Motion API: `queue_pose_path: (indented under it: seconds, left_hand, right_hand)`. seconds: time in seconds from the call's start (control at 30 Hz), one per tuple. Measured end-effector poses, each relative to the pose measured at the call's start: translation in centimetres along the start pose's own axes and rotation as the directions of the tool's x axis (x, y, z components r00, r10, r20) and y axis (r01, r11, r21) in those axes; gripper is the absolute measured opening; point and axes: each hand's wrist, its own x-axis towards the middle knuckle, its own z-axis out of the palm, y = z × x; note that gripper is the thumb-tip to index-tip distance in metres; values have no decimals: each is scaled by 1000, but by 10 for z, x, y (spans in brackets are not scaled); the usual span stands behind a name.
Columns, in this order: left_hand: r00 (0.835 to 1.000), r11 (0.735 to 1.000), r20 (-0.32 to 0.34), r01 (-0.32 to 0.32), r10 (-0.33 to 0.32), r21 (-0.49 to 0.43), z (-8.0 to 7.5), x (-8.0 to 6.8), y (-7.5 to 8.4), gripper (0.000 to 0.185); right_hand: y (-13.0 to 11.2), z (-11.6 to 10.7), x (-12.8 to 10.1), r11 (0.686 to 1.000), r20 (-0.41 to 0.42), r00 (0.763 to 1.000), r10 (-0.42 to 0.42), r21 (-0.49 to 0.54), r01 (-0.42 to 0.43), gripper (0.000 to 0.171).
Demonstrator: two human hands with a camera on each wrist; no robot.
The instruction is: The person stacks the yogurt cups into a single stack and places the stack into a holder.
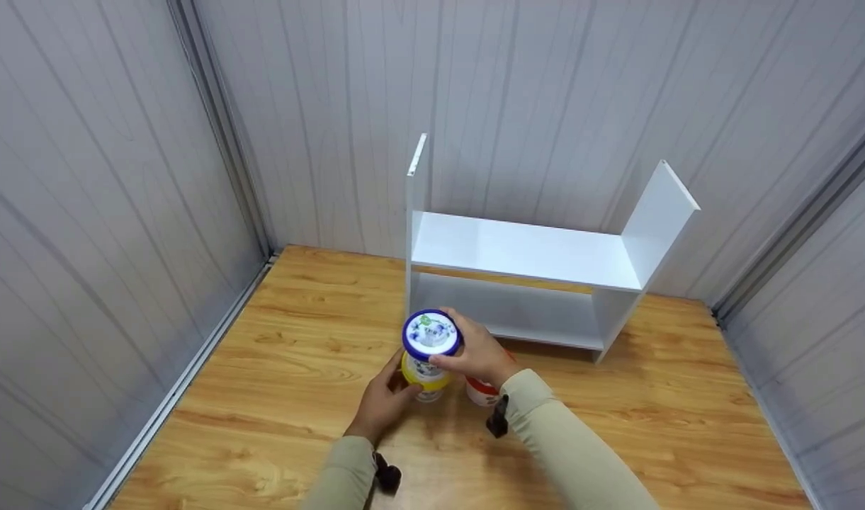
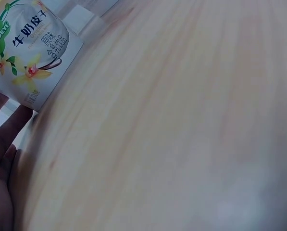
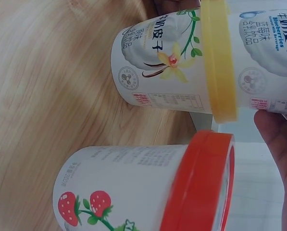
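A tub with a blue rimmed lid [image 1: 432, 334] stands on top of a tub with a yellow lid [image 1: 428, 384]. My right hand [image 1: 483, 352] grips the blue-lidded tub near its lid, thumb on the near side and fingers behind. Around the yellow-lidded tub, my left hand [image 1: 384, 402] has its thumb in front and its fingers on the far left side. The right wrist view shows the blue-lidded tub's base meeting the yellow lid [image 3: 219, 62]. Close by on the right is a red-lidded tub [image 3: 133, 187], partly hidden under my right hand in the head view.
Behind the tubs stands a white two-level shelf unit [image 1: 524, 248] with upright side panels. The wooden tabletop [image 1: 297, 340] reaches panelled walls [image 1: 319, 127] at the back and both sides.
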Motion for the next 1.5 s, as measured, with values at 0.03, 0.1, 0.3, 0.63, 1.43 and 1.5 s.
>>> queue_pose_path:
  seconds: [0.03,0.1,0.3,0.63,1.43,1.5]
  left_hand:
    - [1000,1000,-1,-3,3,1,0,0,0,81]
    - [1000,1000,-4,-5,5,4,0,0,-1,81]
    - [999,999,-14,-29,30,35,-1,-1,-1,75]
    - [997,995,-63,-34,40,98,2,-4,3,59]
    - [988,995,-125,-91,94,34,2,-1,3,49]
    - [986,993,-129,-100,107,55,0,0,1,48]
  right_hand:
    - [0,0,0,1000,1,1000,-3,-3,3,96]
    - [0,-1,0,1000,3,1000,0,-11,0,96]
    - [-2,-1,0,1000,18,1000,14,-5,-14,95]
    - [2,1,1,999,-3,999,-42,-18,42,92]
    - [5,3,0,998,-30,997,-69,3,69,92]
    - [5,4,0,997,-32,997,-73,10,74,92]
